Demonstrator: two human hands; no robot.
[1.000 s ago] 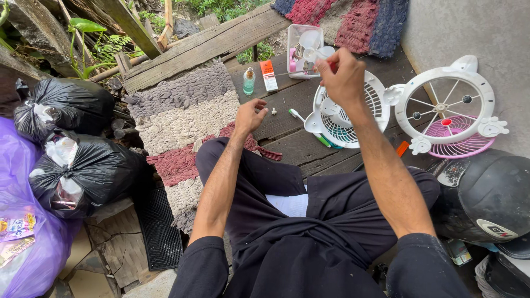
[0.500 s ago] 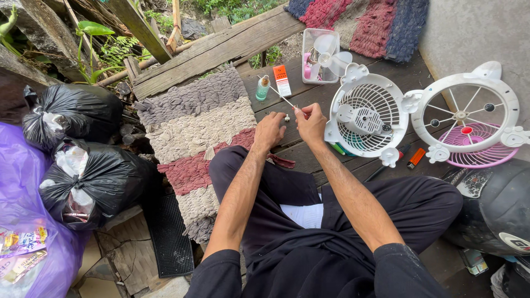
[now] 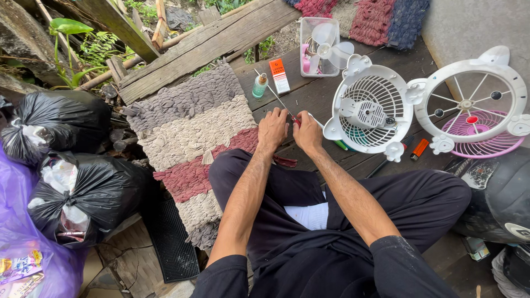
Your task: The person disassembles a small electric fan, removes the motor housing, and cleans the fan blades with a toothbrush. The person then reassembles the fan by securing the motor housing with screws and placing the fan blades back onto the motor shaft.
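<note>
I sit cross-legged on dark wooden boards. My left hand [image 3: 273, 130] and my right hand [image 3: 307, 132] are pressed together in front of my knees, both closed on a thin metal tool [image 3: 274, 94]. Its shaft points away to the upper left and a bit of red shows between my fingers. Just right of my right hand lies a white fan rear grille with its motor housing [image 3: 371, 110]. Further right a white front ring [image 3: 476, 91] rests over a pink grille [image 3: 481, 144]. A clear plastic box [image 3: 320, 38] holding a fan blade stands beyond.
A small green bottle [image 3: 259, 85] and an orange-and-white box [image 3: 280, 75] stand by the tool's tip. An orange lighter [image 3: 419, 149] lies near the fan. A striped woven mat [image 3: 190, 138] is on my left, with black bags [image 3: 83, 193] and a purple bag [image 3: 22, 243]. A dark helmet [image 3: 497, 193] is at right.
My right hand came back from the clear box at the far side and joined my left hand. Both now grip the thin tool close to my knees.
</note>
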